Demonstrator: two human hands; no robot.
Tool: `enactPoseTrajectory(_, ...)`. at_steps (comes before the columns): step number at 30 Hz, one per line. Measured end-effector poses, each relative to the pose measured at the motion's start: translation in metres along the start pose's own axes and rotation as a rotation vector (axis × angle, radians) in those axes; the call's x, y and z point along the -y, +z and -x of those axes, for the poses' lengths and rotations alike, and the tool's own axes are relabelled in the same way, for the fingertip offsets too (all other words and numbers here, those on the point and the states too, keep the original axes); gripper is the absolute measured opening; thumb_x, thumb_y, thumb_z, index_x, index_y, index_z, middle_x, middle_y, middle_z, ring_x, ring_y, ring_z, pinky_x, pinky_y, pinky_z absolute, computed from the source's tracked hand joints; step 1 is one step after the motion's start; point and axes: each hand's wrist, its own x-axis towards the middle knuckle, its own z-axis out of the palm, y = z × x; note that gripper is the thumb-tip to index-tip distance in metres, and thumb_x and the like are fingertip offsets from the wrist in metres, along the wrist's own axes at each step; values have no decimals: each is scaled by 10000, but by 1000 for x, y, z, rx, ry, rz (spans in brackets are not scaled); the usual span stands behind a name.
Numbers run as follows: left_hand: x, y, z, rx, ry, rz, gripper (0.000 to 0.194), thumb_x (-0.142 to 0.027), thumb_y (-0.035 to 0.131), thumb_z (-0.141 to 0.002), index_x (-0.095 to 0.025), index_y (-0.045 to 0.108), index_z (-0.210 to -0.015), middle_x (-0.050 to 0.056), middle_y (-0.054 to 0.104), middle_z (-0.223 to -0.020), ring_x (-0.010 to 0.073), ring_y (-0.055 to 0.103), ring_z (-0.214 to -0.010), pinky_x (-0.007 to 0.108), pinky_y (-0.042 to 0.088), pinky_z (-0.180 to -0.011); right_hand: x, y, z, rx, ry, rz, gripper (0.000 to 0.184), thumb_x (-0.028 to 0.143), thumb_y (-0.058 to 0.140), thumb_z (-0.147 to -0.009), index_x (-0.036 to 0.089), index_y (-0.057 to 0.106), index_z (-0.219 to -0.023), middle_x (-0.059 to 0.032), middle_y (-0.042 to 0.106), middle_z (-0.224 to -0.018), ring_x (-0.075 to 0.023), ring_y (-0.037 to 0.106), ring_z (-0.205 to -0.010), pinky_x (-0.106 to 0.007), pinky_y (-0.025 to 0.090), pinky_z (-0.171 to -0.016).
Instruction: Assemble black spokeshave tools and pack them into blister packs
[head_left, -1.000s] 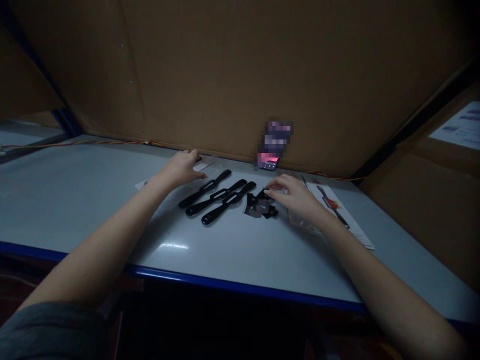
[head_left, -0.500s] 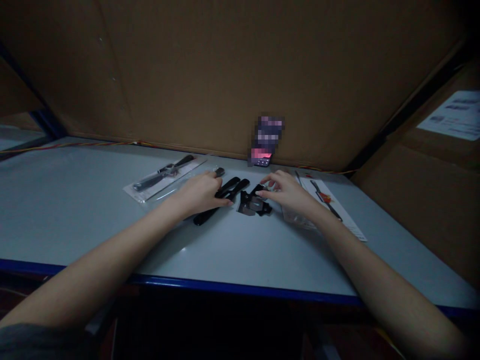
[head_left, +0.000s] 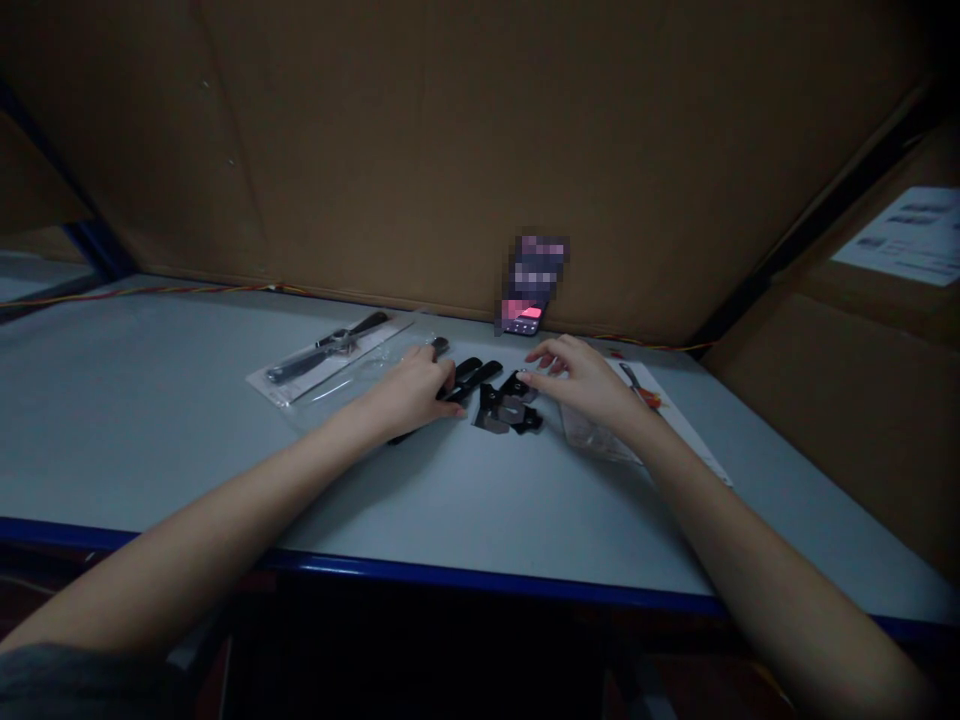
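The left hand (head_left: 409,392) lies curled over the black slotted plastic bars (head_left: 476,378), its fingers bent down across them near the bench top. The palm hides most of the bars, so whether it is actually clenching them or only resting there cannot be told. A slim dark end (head_left: 440,346) sticks out beyond the knuckles, toward the back of the bench. The right hand (head_left: 585,385) is held open, its fingers loosely spread and slightly bent. Its fingertips (head_left: 525,379) reach the upper edge of the black angular brackets (head_left: 506,408), which have pale metal faces and lie in a small heap just beside the bars, and it grasps nothing.

Under the right wrist lies a crumpled clear plastic bag (head_left: 592,438), and beyond it a printed white card (head_left: 660,395) runs toward the right of the bench. Left of the left hand, a sealed clear packet (head_left: 330,350) holds a black slotted part on a white backing. A phone (head_left: 521,320), partly blurred out, leans at the back edge, where a red-and-yellow wire (head_left: 187,290) runs along the cardboard wall (head_left: 375,150). The bench (head_left: 150,400) has a pale grey top and a blue front edge.
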Motion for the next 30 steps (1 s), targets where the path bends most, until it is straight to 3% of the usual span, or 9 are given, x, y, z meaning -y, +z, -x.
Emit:
enactPoseTrajectory(5,-16,1,4,-114,237,-326,184,-208,507,-852,-98,655,-847,120,571,-890,260,521,-913,337,396,-714,7,-3,3,80,-22,17,162,354,619,-800,197,646,-832,-60,595,-847,-201,556,-801,-336,429,-731)
enactPoseTrajectory(10,-22,1,6,-219,288,-453,152,-149,478,-859,-108,624,-869,105,572,-902,244,515,-892,337,371,-700,18,4,4,46,-45,-67,139,322,609,-802,189,647,-787,-55,614,-841,-190,559,-810,-325,421,-736)
enactPoseTrajectory(13,-23,-3,6,-289,260,-468,138,-171,480,-869,-112,599,-906,104,562,-926,248,508,-894,342,357,-694,29,9,3,53,92,-339,287,434,562,-830,167,634,-752,-55,623,-742,-158,559,-672,-291,424,-626)
enactPoseTrajectory(17,-30,-10,8,-421,262,-504,138,-185,457,-887,-115,576,-898,113,555,-913,260,497,-887,354,342,-685,49,6,4,255,474,-820,567,679,479,-787,136,626,-719,-68,610,-596,-128,526,-467,-262,394,-455)
enactPoseTrajectory(19,-36,-13,10,-493,294,-509,141,-172,439,-893,-120,570,-895,111,557,-896,256,495,-870,358,342,-683,57,4,6,303,544,-1039,570,693,514,-757,135,623,-721,-77,631,-616,-119,537,-457,-246,396,-427)
enactPoseTrajectory(22,-44,-16,15,-558,345,-470,172,-147,397,-910,-135,567,-890,100,568,-872,243,502,-849,365,360,-688,61,3,8,170,500,-1265,418,568,631,-749,153,601,-705,-36,629,-615,-95,542,-480,-209,400,-438)
enactPoseTrajectory(25,-51,-21,19,-525,285,-250,135,-187,432,-910,-141,558,-910,105,580,-921,245,518,-903,386,402,-740,59,2,9,71,427,-1325,303,453,697,-734,165,604,-719,-1,618,-599,-81,541,-496,-190,411,-469)
enactPoseTrajectory(27,-54,-24,20,-473,183,88,210,-289,541,-867,-138,532,-1013,132,568,-1052,251,521,-993,390,436,-788,58,1,9,76,394,-1296,305,452,709,-719,164,610,-709,5,607,-581,-77,517,-472,-193,399,-454)
enactPoseTrajectory(30,-54,-28,20,-197,30,755,448,-382,616,-808,-159,460,-1163,149,553,-1174,225,586,-988,347,496,-761,64,0,10,142,353,-1209,347,491,717,-691,158,620,-701,5,584,-556,-78,488,-446,-206,374,-429)
